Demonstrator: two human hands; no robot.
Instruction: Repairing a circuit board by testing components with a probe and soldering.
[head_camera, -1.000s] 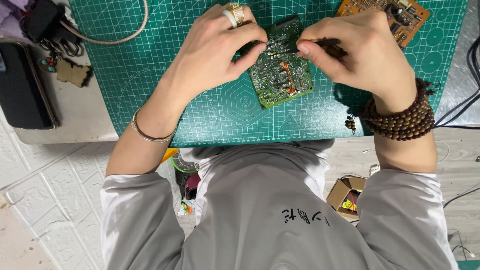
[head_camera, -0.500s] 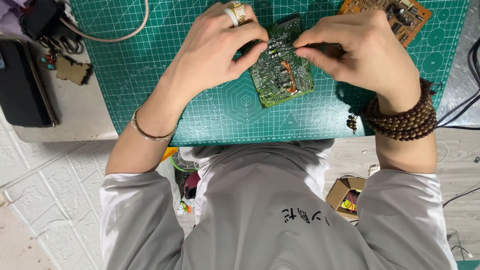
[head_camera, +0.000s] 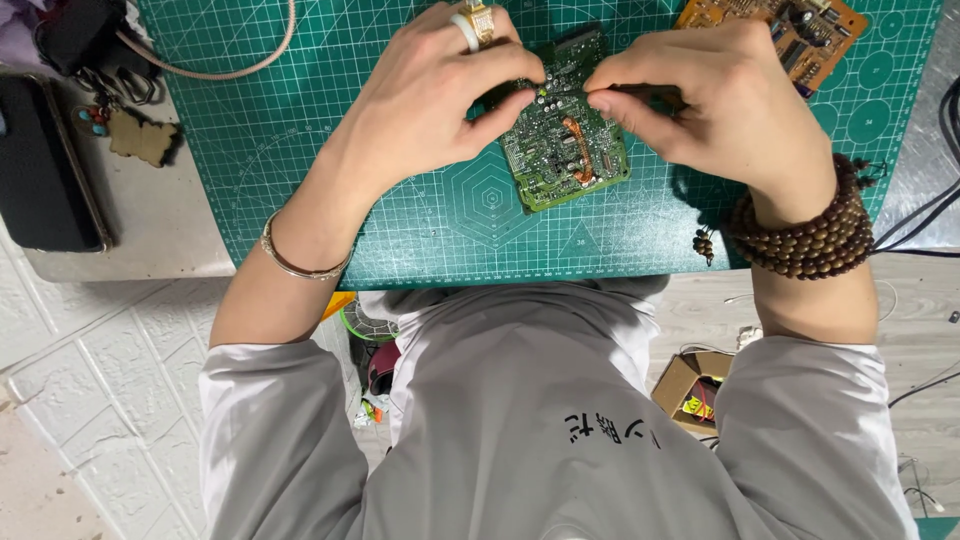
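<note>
Left hand (head_camera: 440, 95) pinching and steadying small green rectangular circuit board (head_camera: 565, 135) on green gridded cutting mat (head_camera: 300, 150), right hand (head_camera: 720, 100) gripping thin dark tool (head_camera: 640, 93) at its top edge, apparently for close work.

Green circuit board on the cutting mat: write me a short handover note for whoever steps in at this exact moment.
Left hand: fingers pinch the upper left edge of the green circuit board, steadying it on the green cutting mat.
Right hand: holds a thin dark tool with its tip at the board's upper edge, close to the left fingertips.
The board lies solder side up. A second, orange board lies at the mat's far right corner, untouched.
Done: board placed and held.
Left: whatever the tool is doing at that spot; the pictures do not show any result.
</note>
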